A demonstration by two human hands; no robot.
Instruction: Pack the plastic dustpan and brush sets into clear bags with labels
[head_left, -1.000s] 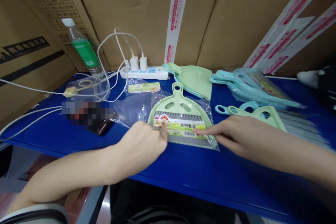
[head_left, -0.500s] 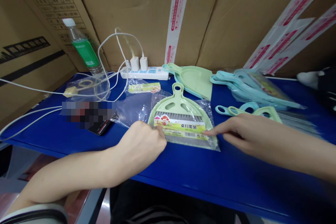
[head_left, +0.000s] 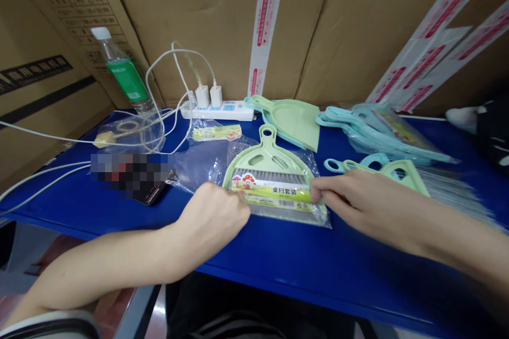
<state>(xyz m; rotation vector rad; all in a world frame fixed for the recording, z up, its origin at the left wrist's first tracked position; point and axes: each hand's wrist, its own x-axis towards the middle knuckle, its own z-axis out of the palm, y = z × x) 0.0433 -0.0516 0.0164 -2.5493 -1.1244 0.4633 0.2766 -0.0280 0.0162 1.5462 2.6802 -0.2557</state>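
A pale green dustpan and brush set (head_left: 270,156) in a clear plastic bag lies flat on the blue table, handle pointing away from me. A printed label card (head_left: 274,190) with red mushrooms crosses its grey bristles. My left hand (head_left: 214,217) is closed in a fist at the set's lower left edge, its fingertips hidden underneath. At the right edge my right hand (head_left: 353,201) has its fingers bent and closed on the bag beside the card's end; its thumb is mostly hidden.
Behind lie stacked dustpans (head_left: 292,119), bagged blue sets (head_left: 377,127) and loose brushes (head_left: 401,169). At left are an empty bag (head_left: 199,164), a blurred-out phone-like thing (head_left: 149,193), a bottle (head_left: 127,77), and cables from a power strip (head_left: 218,111). Cardboard boxes (head_left: 207,5) stand behind.
My right index finger, stretched out along the card's right end before, is now bent and drawn in there. My left hand stays at the left edge. The view has shifted slightly.
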